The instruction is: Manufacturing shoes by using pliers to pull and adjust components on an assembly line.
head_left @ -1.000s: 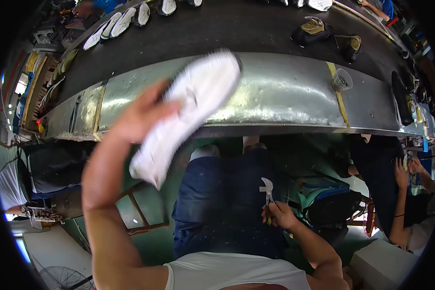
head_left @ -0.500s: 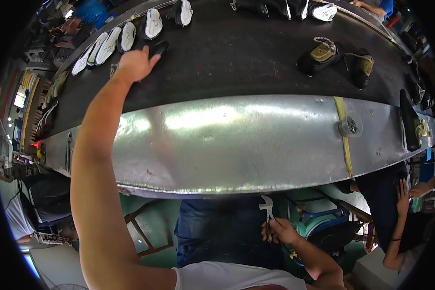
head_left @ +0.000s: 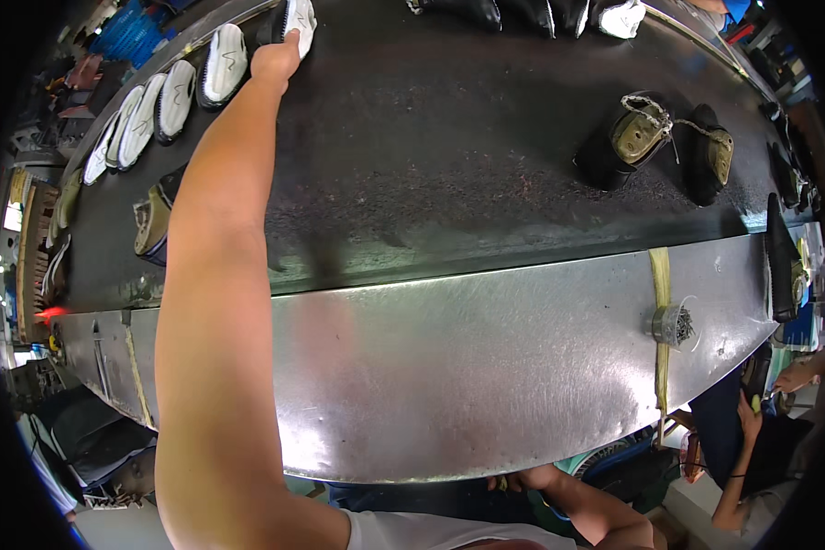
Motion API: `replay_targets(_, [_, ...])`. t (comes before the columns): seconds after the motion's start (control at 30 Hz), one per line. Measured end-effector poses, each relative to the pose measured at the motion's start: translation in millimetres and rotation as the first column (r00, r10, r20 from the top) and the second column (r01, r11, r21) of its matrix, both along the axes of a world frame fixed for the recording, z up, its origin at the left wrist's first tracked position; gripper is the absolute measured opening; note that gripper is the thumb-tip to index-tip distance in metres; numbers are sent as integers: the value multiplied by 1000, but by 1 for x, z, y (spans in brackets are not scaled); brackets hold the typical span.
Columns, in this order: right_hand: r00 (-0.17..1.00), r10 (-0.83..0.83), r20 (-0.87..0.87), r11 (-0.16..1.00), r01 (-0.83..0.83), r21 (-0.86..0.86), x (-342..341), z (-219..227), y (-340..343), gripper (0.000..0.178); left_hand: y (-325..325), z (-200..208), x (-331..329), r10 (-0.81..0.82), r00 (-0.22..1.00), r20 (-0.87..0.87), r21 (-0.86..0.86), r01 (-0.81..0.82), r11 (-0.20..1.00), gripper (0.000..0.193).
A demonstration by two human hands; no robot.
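Several white soles in the row at the upper left carry thin dark marks; on one white-soled shoe [head_left: 223, 64] we make out a zigzag line, and on the others the strokes are too small for us to tell whether they are writing.

Our left hand [head_left: 276, 60] is stretched far out over the dark table [head_left: 412, 137], its thumb laid on the white sole of the end shoe [head_left: 302, 25]. The other fingers are hidden from us, so we cannot tell how firmly they close. That shoe lies sole up directly beyond the hand, touching it, at the right end of the row.

Our right hand [head_left: 533, 477] is low down, beside the near edge of the metal sheet [head_left: 486, 367]. Its fingers look bent, but the edge covers much of it, and we cannot tell whether it grips anything.

Beside our left forearm we see a dark shoe with a tan part [head_left: 152, 220], partly covered by the arm. Well to the right stand two laced shoes [head_left: 637, 137], and nearer us a clear cup [head_left: 666, 324] of small metal pieces sits against a yellow strip [head_left: 660, 275].
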State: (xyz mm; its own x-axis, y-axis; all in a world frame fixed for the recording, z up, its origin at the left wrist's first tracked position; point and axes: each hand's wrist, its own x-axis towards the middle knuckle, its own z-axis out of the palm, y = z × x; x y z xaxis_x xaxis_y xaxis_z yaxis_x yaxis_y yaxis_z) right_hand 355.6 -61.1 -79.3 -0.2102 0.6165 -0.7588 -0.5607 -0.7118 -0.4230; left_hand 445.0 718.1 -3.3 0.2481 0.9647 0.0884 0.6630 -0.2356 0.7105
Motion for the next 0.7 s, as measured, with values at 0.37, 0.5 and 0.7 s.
replay_targets(0.37, [996, -94, 13, 992, 92, 90, -44, -7, -38, 43, -156, 94, -121, -117, 827, 551, -430, 401, 809, 39])
replay_targets(0.5, [989, -141, 48, 983, 134, 125, -72, -8, -69, 44, -307, 124, -212, 7, 524, 852, -346, 553, 758, 44])
replay_targets(0.7, [962, -123, 246, 976, 72, 208, -117, 6, -99, 40, -502, 85, -390, -64, 362, 930, -314, 873, 374, 77])
